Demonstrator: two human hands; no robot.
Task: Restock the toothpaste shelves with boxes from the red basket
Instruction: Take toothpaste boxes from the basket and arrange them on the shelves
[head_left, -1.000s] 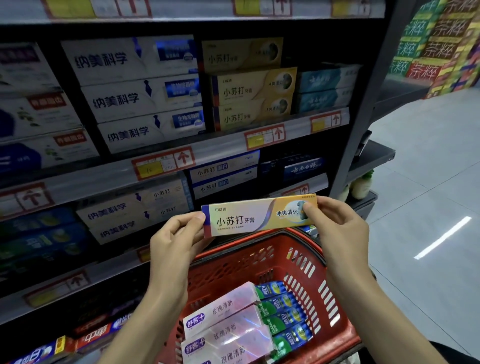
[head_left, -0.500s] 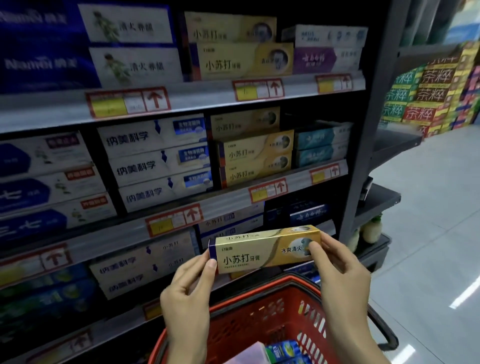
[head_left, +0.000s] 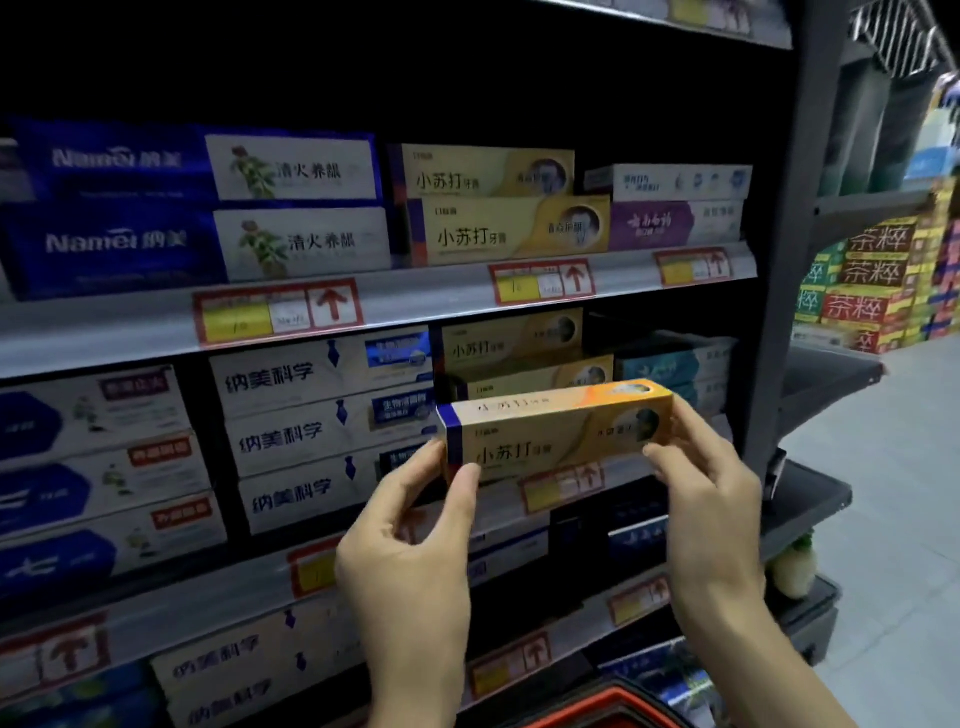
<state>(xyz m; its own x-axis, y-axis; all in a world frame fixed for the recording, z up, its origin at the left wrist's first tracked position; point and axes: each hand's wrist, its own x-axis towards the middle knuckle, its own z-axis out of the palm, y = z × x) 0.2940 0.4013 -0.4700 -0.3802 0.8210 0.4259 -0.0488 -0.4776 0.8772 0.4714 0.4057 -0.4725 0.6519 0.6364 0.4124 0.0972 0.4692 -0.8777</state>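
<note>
A yellow toothpaste box (head_left: 550, 436) with a blue left end is held level between both hands, in front of the middle shelf. My left hand (head_left: 410, 551) pinches its left end and my right hand (head_left: 711, 493) grips its right end. Just behind it, matching yellow boxes (head_left: 514, 345) are stacked on the middle shelf. More of the same yellow boxes (head_left: 498, 208) stand on the shelf above. Only the rim of the red basket (head_left: 597, 706) shows at the bottom edge.
White boxes with blue print (head_left: 322, 415) fill the middle shelf to the left; blue-and-white boxes (head_left: 197, 208) sit above them. Grey shelf rails (head_left: 415, 306) carry red price tags. A dark upright post (head_left: 789, 260) ends the shelving at the right, beside tiled floor (head_left: 893, 519).
Both hands have lifted the yellow box from above the basket up to the middle shelf. The view has tilted upward, so the basket has dropped almost out of sight.
</note>
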